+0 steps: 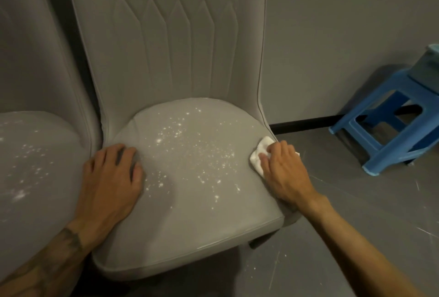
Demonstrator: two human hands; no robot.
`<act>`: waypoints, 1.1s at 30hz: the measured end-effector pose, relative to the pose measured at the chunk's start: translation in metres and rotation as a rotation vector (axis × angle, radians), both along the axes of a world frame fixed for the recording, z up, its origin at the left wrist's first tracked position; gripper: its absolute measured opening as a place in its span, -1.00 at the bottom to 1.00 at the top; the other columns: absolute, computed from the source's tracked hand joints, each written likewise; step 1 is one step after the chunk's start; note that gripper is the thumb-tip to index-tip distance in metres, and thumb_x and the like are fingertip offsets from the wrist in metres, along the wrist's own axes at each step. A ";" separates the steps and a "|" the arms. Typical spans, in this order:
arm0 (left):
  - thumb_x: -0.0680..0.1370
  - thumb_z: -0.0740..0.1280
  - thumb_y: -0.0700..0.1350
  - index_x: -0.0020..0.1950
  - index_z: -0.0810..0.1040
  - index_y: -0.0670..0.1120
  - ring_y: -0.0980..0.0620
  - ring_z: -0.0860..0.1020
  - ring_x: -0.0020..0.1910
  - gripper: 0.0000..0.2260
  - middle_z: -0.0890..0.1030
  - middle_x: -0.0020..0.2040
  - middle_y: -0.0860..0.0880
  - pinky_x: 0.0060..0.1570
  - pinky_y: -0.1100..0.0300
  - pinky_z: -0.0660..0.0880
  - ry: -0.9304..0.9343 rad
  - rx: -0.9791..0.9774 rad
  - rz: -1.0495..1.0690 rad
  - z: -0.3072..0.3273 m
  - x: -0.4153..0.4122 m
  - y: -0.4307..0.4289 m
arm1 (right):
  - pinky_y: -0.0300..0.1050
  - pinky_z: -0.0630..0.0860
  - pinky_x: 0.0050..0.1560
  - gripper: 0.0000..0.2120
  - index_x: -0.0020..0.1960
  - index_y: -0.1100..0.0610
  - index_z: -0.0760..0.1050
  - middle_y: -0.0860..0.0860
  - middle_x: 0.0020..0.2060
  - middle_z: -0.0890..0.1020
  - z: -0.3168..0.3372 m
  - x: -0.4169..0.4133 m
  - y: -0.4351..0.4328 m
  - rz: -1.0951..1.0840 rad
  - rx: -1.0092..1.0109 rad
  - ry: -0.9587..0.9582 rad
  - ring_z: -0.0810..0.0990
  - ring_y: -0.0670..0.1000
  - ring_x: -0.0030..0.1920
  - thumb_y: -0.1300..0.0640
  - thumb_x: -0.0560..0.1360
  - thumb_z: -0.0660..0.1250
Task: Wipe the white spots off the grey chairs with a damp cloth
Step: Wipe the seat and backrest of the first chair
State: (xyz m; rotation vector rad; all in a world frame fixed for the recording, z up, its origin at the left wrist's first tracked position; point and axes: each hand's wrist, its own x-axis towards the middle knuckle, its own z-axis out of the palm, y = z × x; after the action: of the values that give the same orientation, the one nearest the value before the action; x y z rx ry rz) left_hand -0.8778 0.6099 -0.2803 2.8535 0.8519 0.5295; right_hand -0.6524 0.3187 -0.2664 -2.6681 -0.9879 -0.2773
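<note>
cloth (pixel 257 154): white, crumpled, on right edge of seat of grey chair (pixel 190 213), near the back corner
right hand (pixel 282 168): on top of cloth, fingers (pixel 263 157) bent over it and gripping it against the seat; most of cloth hidden under the palm
left hand (pixel 111 178): palm flat on left side of same seat, fingers spread and straight, holding nothing
white spots (pixel 202 154): scattered over middle of seat between the two hands, densest toward the centre and back; faint smears high on the chair back
second chair (pixel 35 166): just beside on the left, seat also speckled white
blue stool (pixel 389 116): plastic, on floor (pixel 356 201) at right by the wall (pixel 344 35), well apart from the chair; something bluish on top, cut off by frame edge
floor marks: pale scuffs and specks near chair
</note>
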 end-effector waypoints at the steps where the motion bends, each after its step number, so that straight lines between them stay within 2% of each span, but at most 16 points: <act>1: 0.59 0.12 0.02 0.29 0.49 -0.09 -0.26 0.46 0.22 -0.64 0.50 0.30 -0.18 0.16 -0.20 0.41 0.003 -0.005 0.000 0.000 0.000 0.000 | 0.03 0.44 -0.06 -0.78 -0.01 0.12 0.35 0.04 -0.09 0.43 -0.003 -0.010 0.004 -0.001 0.031 -0.025 0.37 0.04 -0.14 0.00 0.67 0.07; 4: 0.59 0.11 0.03 0.31 0.48 -0.10 -0.25 0.45 0.24 -0.62 0.49 0.32 -0.19 0.20 -0.19 0.40 0.021 -0.025 0.009 0.003 0.000 -0.002 | -0.11 0.41 -0.12 -0.81 -0.03 -0.01 0.26 -0.06 -0.12 0.37 -0.016 -0.038 0.008 0.131 0.077 0.030 0.34 -0.04 -0.17 -0.09 0.67 0.03; 6: 0.59 0.10 0.05 0.36 0.49 -0.14 -0.27 0.45 0.29 -0.56 0.49 0.35 -0.21 0.27 -0.19 0.38 0.037 -0.054 0.029 0.007 0.000 -0.004 | -0.08 0.40 -0.11 -0.80 -0.01 0.01 0.29 -0.04 -0.11 0.39 -0.017 -0.022 0.007 0.156 0.046 0.023 0.36 -0.02 -0.16 -0.09 0.67 0.04; 9: 0.58 0.08 0.06 0.39 0.49 -0.19 -0.28 0.45 0.33 -0.50 0.49 0.38 -0.25 0.32 -0.19 0.38 0.039 -0.084 0.054 0.009 -0.001 -0.005 | 0.13 0.40 -0.01 -0.77 0.01 0.24 0.42 0.20 -0.07 0.49 -0.008 0.025 0.023 -0.018 -0.019 -0.023 0.44 0.20 -0.09 0.09 0.66 0.12; 11: 0.58 0.07 0.07 0.40 0.48 -0.20 -0.29 0.45 0.33 -0.48 0.48 0.39 -0.25 0.33 -0.20 0.38 0.040 -0.099 0.060 0.009 -0.001 -0.004 | 0.15 0.36 0.05 -0.74 0.07 0.28 0.45 0.28 0.03 0.50 -0.003 0.045 0.047 -0.152 -0.086 0.044 0.43 0.24 -0.01 0.16 0.67 0.03; 12: 0.58 0.07 0.07 0.39 0.47 -0.20 -0.29 0.44 0.33 -0.48 0.48 0.39 -0.26 0.33 -0.20 0.39 0.039 -0.103 0.060 0.009 0.000 -0.003 | 0.15 0.35 0.05 -0.72 0.09 0.27 0.45 0.29 0.06 0.50 -0.003 0.046 0.059 -0.141 -0.120 0.045 0.43 0.23 0.01 0.19 0.67 -0.01; 14: 0.58 0.08 0.07 0.38 0.47 -0.21 -0.30 0.44 0.32 -0.49 0.47 0.38 -0.26 0.33 -0.21 0.39 0.033 -0.103 0.056 0.008 0.001 -0.002 | 0.15 0.36 0.03 -0.72 0.08 0.26 0.44 0.27 0.03 0.51 -0.007 0.037 0.073 -0.044 -0.139 0.013 0.43 0.22 -0.02 0.18 0.67 -0.02; 17: 0.58 0.09 0.06 0.37 0.48 -0.21 -0.30 0.45 0.32 -0.50 0.48 0.37 -0.26 0.32 -0.21 0.40 0.024 -0.107 0.059 0.007 0.001 -0.002 | 0.06 0.42 -0.01 -0.75 0.01 0.23 0.41 0.16 -0.07 0.48 -0.011 0.029 0.065 0.104 0.014 0.018 0.43 0.14 -0.09 0.08 0.68 0.08; 19: 0.58 0.09 0.06 0.36 0.49 -0.21 -0.31 0.45 0.31 -0.50 0.48 0.36 -0.26 0.32 -0.21 0.40 0.027 -0.105 0.058 0.009 0.001 -0.003 | 0.05 0.40 0.06 -0.73 0.06 0.25 0.42 0.18 0.00 0.48 -0.006 0.047 0.057 0.071 -0.037 0.034 0.43 0.15 -0.03 0.06 0.68 0.08; 22: 0.58 0.08 0.07 0.36 0.49 -0.21 -0.31 0.46 0.31 -0.50 0.49 0.36 -0.26 0.30 -0.22 0.41 0.027 -0.108 0.056 0.009 0.002 -0.004 | 0.09 0.37 0.11 -0.71 0.17 0.27 0.42 0.24 0.13 0.48 0.004 0.068 0.073 -0.112 -0.125 0.047 0.43 0.21 0.05 0.16 0.67 -0.01; 24: 0.58 0.08 0.07 0.36 0.50 -0.21 -0.31 0.46 0.30 -0.50 0.49 0.36 -0.26 0.29 -0.23 0.42 0.032 -0.106 0.059 0.008 0.003 -0.003 | 0.10 0.35 0.04 -0.68 0.19 0.26 0.41 0.25 0.12 0.48 0.002 0.060 0.096 -0.065 -0.169 0.068 0.42 0.19 0.04 0.24 0.64 -0.09; 26: 0.58 0.09 0.06 0.35 0.50 -0.21 -0.31 0.46 0.29 -0.51 0.49 0.35 -0.26 0.28 -0.22 0.42 0.025 -0.100 0.062 0.006 0.002 -0.003 | 0.08 0.34 0.03 -0.63 0.16 0.24 0.40 0.23 0.09 0.49 -0.004 0.056 0.106 0.029 -0.182 0.019 0.42 0.17 0.02 0.21 0.63 -0.16; 29: 0.58 0.10 0.06 0.35 0.50 -0.20 -0.31 0.47 0.28 -0.52 0.50 0.34 -0.25 0.26 -0.23 0.42 0.012 -0.092 0.059 0.005 0.002 -0.001 | 0.08 0.36 0.17 -0.70 0.14 0.26 0.42 0.22 0.10 0.50 -0.005 0.071 0.094 0.084 -0.145 -0.022 0.43 0.18 0.06 0.14 0.68 -0.03; 33: 0.58 0.08 0.07 0.37 0.49 -0.19 -0.29 0.45 0.32 -0.50 0.48 0.37 -0.24 0.30 -0.24 0.42 0.029 -0.115 0.069 0.006 0.003 -0.002 | 0.03 0.38 0.09 -0.73 0.21 0.21 0.42 0.22 0.12 0.49 0.005 0.080 0.109 -0.066 -0.130 0.104 0.44 0.18 0.05 0.26 0.64 0.00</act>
State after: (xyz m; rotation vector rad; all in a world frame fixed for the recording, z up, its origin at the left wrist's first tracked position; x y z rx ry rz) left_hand -0.8747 0.6077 -0.2746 2.7422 0.9561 0.4329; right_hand -0.5720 0.4279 -0.2616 -2.8042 -0.9165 -0.0885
